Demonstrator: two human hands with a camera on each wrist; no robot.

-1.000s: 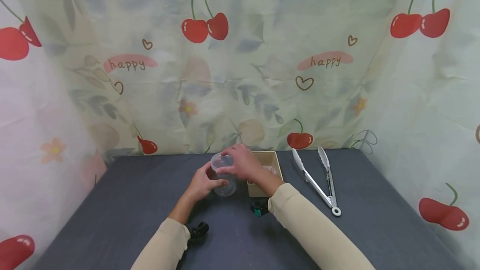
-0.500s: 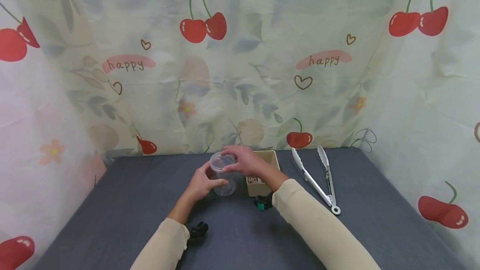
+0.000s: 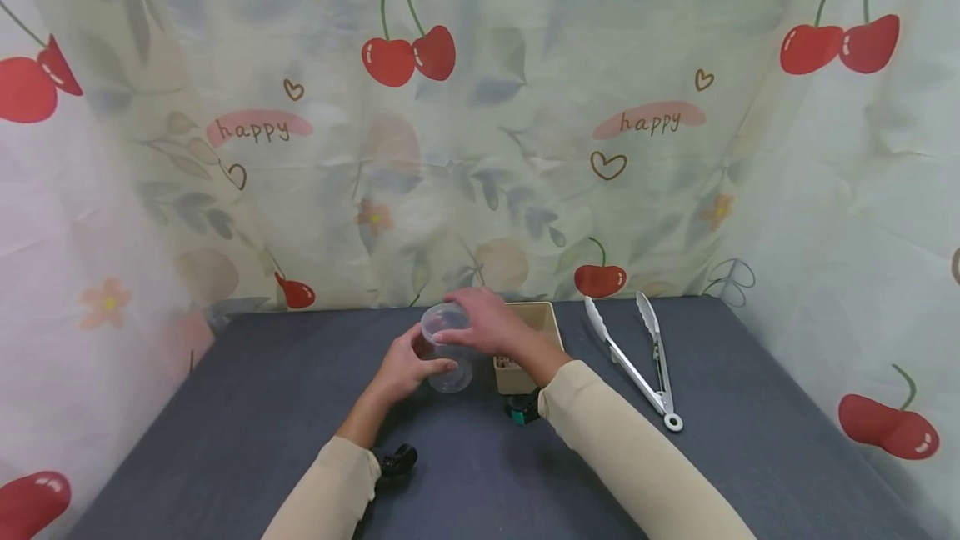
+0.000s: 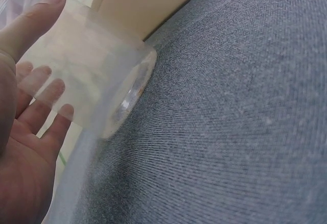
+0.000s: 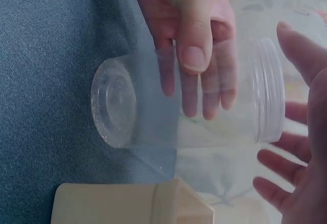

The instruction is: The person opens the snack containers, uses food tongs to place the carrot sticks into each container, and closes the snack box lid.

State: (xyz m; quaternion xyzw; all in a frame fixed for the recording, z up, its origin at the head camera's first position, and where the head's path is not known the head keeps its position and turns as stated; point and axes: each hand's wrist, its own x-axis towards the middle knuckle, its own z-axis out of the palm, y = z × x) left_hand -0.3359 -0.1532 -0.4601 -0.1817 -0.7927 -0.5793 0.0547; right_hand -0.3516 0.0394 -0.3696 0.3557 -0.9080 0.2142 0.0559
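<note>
A clear plastic jar (image 5: 153, 106) stands upright on the dark cloth, near the back of the table. My left hand (image 3: 401, 369) holds its side, thumb on the near side and fingers around the far side, as the right wrist view shows. A translucent ribbed screw lid (image 5: 269, 91) sits on the jar's mouth. My right hand (image 3: 487, 323) reaches over from the right with thumb and fingers curved around the lid. In the right wrist view the thumb tip is right at the lid's edge, and the fingertips pass behind it.
Just right of the jar is a beige box (image 3: 516, 382) with small items inside, partly covered by the right forearm. Farther right lie silver tongs (image 3: 637, 369), spread apart. A printed curtain (image 3: 480, 148) hangs behind the table.
My right hand shifts slightly right on the lid, then back left, its wrist turning. The left hand and jar stay in place.
</note>
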